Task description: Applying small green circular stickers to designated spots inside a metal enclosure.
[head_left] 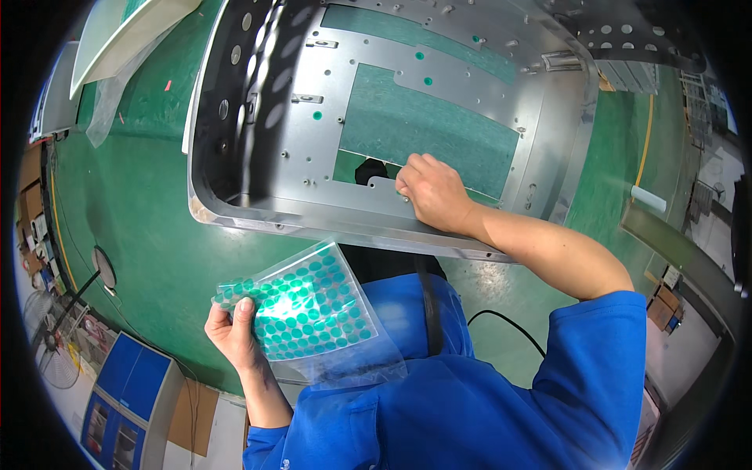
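My left hand [235, 330] pinches a clear sheet of round green stickers [313, 309] by its left edge, in front of my body. Clear film hangs below the sheet. Over the near wall of a large open metal case [392, 223] reaches my right arm. My right hand [433, 192] is curled low at the near edge of the case's flat panel [317, 141], beside a small stud. Its fingertips are pressed together, and anything between them is too small or hidden to make out. Several green dots [428, 81] sit on the panel among holes and studs.
The panel has large cut-outs, through which green floor shows. A fan [103, 266] stands at the left, near a blue and white cabinet [129, 392]. A white curved panel with plastic film [129, 43] is at the upper left. A black cable [509, 319] lies on the floor.
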Tool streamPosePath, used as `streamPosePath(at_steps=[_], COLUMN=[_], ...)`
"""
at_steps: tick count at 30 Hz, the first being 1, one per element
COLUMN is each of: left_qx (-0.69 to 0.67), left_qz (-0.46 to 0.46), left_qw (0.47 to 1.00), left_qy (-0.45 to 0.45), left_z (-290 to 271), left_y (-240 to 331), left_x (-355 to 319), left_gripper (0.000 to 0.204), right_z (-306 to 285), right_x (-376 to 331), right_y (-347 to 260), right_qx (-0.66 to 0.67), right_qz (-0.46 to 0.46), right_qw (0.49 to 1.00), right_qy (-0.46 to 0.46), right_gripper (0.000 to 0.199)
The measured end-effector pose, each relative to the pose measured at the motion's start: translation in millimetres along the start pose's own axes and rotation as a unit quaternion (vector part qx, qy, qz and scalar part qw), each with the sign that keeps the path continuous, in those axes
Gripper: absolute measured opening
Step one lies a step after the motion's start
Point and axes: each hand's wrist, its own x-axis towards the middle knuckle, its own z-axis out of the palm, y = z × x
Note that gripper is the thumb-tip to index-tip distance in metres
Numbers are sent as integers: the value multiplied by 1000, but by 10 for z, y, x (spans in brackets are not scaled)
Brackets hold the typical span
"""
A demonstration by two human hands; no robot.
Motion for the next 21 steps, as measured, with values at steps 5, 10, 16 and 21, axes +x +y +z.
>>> streamPosePath(at_steps=[5, 10, 16, 21], left_qx=[20, 20, -8, -2], left_qz=[15, 21, 6, 7], left_qw=[1000, 1000, 1000, 1000], left_qy=[8, 5, -4, 0], left_z=[49, 57, 21, -5], left_y=[5, 21, 35, 39], left_x=[1, 2, 5, 2], left_gripper=[9, 9, 12, 13], right_z=[1, 3, 18, 2], right_x=[2, 6, -26, -42], right_y=[-4, -5, 25, 63], right_qx=[-3, -3, 34, 75], right_qz=[1, 0, -10, 7], right_qw=[1000, 1000, 999, 997], right_qy=[-1, 1, 23, 9], right_gripper=[4, 4, 6, 9])
